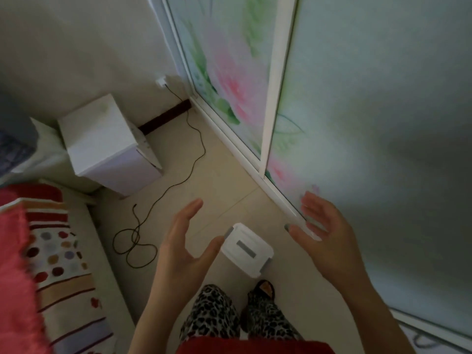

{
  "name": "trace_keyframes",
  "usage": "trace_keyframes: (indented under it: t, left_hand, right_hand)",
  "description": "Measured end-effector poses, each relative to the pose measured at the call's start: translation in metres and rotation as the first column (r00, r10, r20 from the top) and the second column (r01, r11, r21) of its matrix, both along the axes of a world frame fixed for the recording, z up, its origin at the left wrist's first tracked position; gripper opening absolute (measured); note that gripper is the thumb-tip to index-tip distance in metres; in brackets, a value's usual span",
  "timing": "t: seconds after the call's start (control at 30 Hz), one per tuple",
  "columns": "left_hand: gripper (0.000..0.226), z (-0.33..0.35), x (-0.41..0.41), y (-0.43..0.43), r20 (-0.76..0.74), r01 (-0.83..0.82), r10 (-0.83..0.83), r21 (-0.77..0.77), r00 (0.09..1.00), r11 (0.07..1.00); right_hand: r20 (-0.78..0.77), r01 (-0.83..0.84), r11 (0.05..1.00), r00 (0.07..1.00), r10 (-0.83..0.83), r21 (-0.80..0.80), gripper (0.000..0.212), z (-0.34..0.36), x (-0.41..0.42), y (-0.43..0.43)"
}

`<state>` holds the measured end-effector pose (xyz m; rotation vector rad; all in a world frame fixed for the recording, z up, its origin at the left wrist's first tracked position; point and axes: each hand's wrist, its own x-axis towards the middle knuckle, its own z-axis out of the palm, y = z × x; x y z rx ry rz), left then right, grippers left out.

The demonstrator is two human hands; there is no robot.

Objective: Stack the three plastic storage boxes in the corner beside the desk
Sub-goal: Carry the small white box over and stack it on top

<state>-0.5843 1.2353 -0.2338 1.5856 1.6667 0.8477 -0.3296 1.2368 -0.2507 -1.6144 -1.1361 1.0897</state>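
A: Where is the box sitting while you are reaching?

B: You are looking down at one white plastic storage box (246,250), lid on, resting on the pale tiled floor (224,175) just ahead of your feet and near the sliding door track (255,172). Only this one box is showing; the other two are out of view.

A: And what are the hands doing?

B: You are spreading both palms inward, your left hand (185,245) on one side and your right hand (324,231) on the other, each grip released and grasping nothing. You seem to be framing the box so you can clamp its two sides evenly.

A: What is lying around you?

B: A black cable (163,195) is trailing loose across the floor toward a white cabinet (107,144) by the wall, and a patterned bedcover (58,256) is edging in on your left, so footing could be getting tight
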Motion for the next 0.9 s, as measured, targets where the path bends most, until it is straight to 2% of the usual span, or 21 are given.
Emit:
trace_keyframes:
  t: [0.23, 0.4, 0.73, 0.9]
  left_hand:
    - [0.069, -0.078, -0.005, 0.055, 0.054, 0.122, -0.112, -0.249, 0.992, 0.961]
    - [0.067, -0.136, -0.011, 0.103, 0.037, 0.217, -0.22, -0.37, 0.975, 0.903]
    - [0.075, -0.31, -0.034, 0.158, 0.044, 0.216, -0.251, -0.663, 0.967, 0.717]
    - [0.082, -0.379, -0.047, 0.166, -0.005, 0.16, -0.247, -0.75, 0.969, 0.642]
  right_hand:
    - [0.043, 0.156, 0.958, 0.988, -0.15, -0.243, 0.068, -0.077, 0.0, 0.017]
    - [0.083, 0.259, 0.884, 0.966, -0.246, -0.39, 0.082, -0.128, -0.007, 0.027]
    - [0.17, 0.364, 0.615, 0.921, -0.351, -0.699, 0.088, -0.268, -0.034, 0.034]
    - [0.193, 0.378, 0.54, 0.909, -0.368, -0.752, 0.091, -0.327, -0.038, 0.03]
